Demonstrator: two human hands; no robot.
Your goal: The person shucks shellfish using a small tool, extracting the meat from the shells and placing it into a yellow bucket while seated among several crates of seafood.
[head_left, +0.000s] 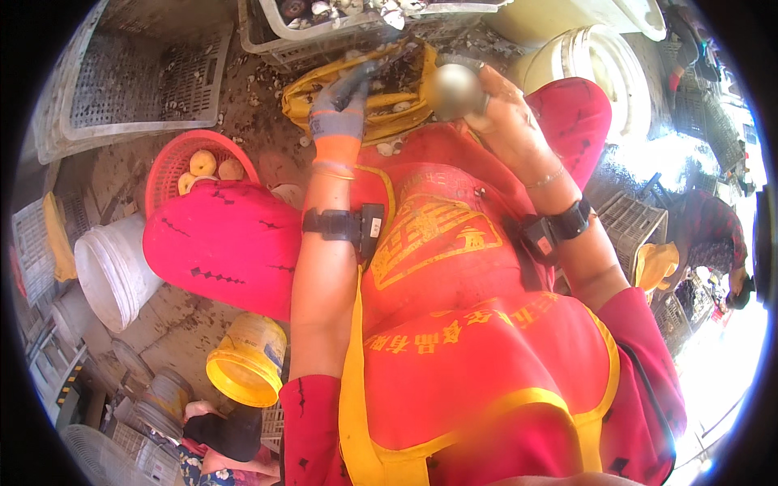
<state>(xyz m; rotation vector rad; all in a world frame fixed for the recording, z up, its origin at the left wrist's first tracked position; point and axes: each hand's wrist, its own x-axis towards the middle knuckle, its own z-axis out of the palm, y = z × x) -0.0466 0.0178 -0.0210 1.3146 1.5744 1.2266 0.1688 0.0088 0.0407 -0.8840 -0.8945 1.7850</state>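
Observation:
My left hand (344, 97) wears a grey glove with dark, soiled fingers and an orange cuff. Its fingers are drawn together over the left side of a yellow-rimmed bag (312, 85); what they hold, if anything, is lost against the dark background. My right hand (506, 109) is bare, closed around a pale round object (456, 91) whose surface is blurred. That object is held over the bag's right edge, apart from my left hand. Dark material and a few whitish bits lie in the bag.
A crate of whitish pieces (348, 10) stands beyond the bag. By my left knee are a red basket (156, 174) of yellowish round items and a white bucket (113, 271). A yellow bucket (243, 381) lies nearer. White tubs (559, 61) stand at right; another person (717, 231) is farther right.

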